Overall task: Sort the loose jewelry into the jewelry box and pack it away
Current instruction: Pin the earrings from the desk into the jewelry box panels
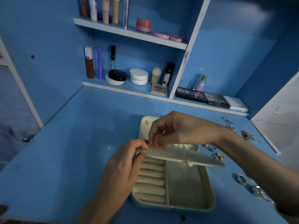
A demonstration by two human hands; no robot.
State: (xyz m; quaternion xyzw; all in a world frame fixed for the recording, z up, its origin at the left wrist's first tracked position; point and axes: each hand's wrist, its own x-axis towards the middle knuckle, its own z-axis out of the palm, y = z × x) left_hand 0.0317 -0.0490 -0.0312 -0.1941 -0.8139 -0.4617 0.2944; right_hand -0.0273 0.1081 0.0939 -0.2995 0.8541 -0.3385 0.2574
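An open pale-green jewelry box [208, 188] with cream lining lies on the blue desk, its ring rolls [150, 180] at the left. A cream flap panel [191, 156] is lifted level above the box. My left hand [124, 165] pinches the panel's left end. My right hand [176, 130] pinches a small, thin piece of jewelry [151, 145] at that same end, too small to identify. Loose gold pieces [216, 155] and silver rings [241, 178] lie on the desk to the right of the box.
More loose chains [247, 135] lie at the desk's far right, near a white slatted panel [281, 120]. Shelves behind hold cosmetics: bottles, round compacts [138, 76], eyeshadow palettes [216, 100], a perfume bottle [200, 83]. The desk left of the box is bare blue surface [72, 151].
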